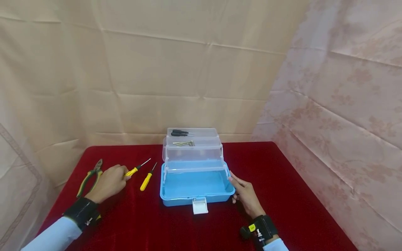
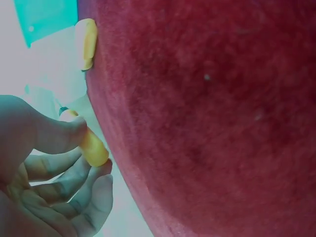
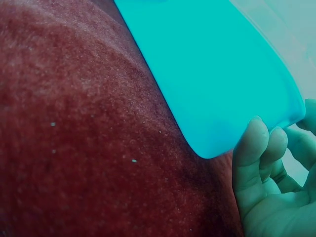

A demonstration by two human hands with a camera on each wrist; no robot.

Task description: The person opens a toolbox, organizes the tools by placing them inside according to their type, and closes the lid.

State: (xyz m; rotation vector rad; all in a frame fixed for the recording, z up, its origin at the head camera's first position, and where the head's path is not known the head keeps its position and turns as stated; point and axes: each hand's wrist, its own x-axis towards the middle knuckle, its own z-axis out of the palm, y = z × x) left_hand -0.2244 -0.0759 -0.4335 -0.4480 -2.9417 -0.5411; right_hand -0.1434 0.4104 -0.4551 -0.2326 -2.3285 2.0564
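My left hand (image 1: 110,182) pinches the yellow handle of a screwdriver (image 2: 94,148) between thumb and fingers, its shaft pointing away to the right. A second yellow-handled screwdriver (image 1: 146,182) lies on the red cloth just right of it. Beside the left hand are pliers (image 1: 89,177) with green and yellow handles. My right hand (image 1: 248,198) holds the right front corner of a blue toolbox (image 1: 177,202), fingertips at its rim and side wall. The toolbox stands open, clear trays (image 1: 201,153) raised in tiers behind its bare blue bottom.
Black-handled screwdrivers (image 1: 179,133) lie in the top tray, with metal hex keys (image 1: 185,143) in the tray below. A white latch (image 1: 200,206) hangs from the toolbox front. Red cloth (image 1: 282,195) covers the table; a beige curtain (image 1: 188,69) hangs behind its back edge.
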